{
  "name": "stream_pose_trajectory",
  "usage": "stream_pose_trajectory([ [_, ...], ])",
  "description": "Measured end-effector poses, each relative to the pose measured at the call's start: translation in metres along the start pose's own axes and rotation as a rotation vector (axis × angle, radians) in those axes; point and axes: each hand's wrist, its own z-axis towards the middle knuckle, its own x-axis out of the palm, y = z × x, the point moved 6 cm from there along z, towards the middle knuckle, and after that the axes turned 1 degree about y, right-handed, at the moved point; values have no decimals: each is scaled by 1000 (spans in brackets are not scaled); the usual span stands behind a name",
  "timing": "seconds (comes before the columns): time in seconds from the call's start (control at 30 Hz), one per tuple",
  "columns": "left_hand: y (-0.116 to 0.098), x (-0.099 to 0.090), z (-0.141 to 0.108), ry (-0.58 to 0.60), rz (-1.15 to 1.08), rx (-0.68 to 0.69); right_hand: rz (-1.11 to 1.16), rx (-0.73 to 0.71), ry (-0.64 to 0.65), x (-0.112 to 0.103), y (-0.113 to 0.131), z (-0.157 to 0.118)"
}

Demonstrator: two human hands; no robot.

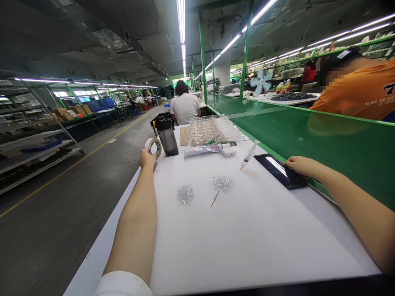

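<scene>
My left hand [147, 159] grips the lower edge of a roll of clear adhesive tape [153, 148] standing near the far left of the white foam-covered bench [259, 242]. My right hand [302, 166] lies on a glossy black glass panel [279, 170]. Left of it rests a plastic syringe [249, 155] with amber liquid. Two heaps of silver rhinestones [185, 194] [222, 183] sit mid-bench, with a thin wooden stick [215, 199] beside the second. Farther off lie a white glue tube [203, 150] and a clear compartment tray [210, 129].
A dark bottle [168, 142] with a black pouch [162, 121] stands at the bench's left edge. A green partition [308, 139] runs along the right. Beyond it sits a co-worker in orange [354, 92]. A person in white [184, 107] sits ahead. Metal shelving [33, 131] lines the aisle's left side.
</scene>
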Motion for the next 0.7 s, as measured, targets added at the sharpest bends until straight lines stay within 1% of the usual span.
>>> stream_pose_trajectory([
  [0.23,-6,-13,-5,-128,-20,69,9,-12,-8,0,-1,3],
  [0.3,-7,-13,-6,-110,-8,69,8,-9,-3,0,-3,5],
  [0.43,-4,-7,-6,-41,39,27,5,-14,-8,1,-4,9],
  [0.53,-5,-8,-8,-62,33,29,-2,-22,-23,1,-3,9],
  [0.63,-9,-13,-11,-123,-21,64,-5,-13,-33,0,-1,6],
  [0.7,-10,-14,-12,-129,-35,65,-9,-6,-25,0,0,5],
])
